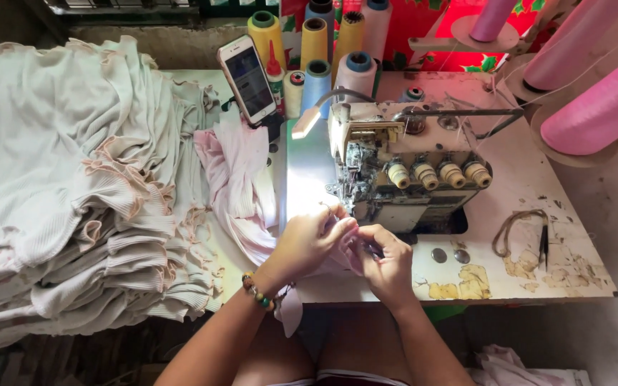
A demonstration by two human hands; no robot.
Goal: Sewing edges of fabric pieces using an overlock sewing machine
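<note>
My left hand point(309, 239) and my right hand point(388, 261) meet at the front of a worn overlock sewing machine point(402, 175). Both pinch a piece of pale pink ribbed fabric point(241, 193) close to the machine's needle area. The fabric trails off to the left over the table and a corner of it hangs over the front edge. A beaded bracelet point(257, 293) sits on my left wrist. The part of the cloth under my fingers is hidden.
A tall pile of folded pale ribbed garments point(73, 186) fills the left. A phone point(248, 78) leans among thread cones point(312, 50) at the back. Big pink thread cones point(595, 107) stand at the right. The worn table point(538, 200) holds loose string and two coins.
</note>
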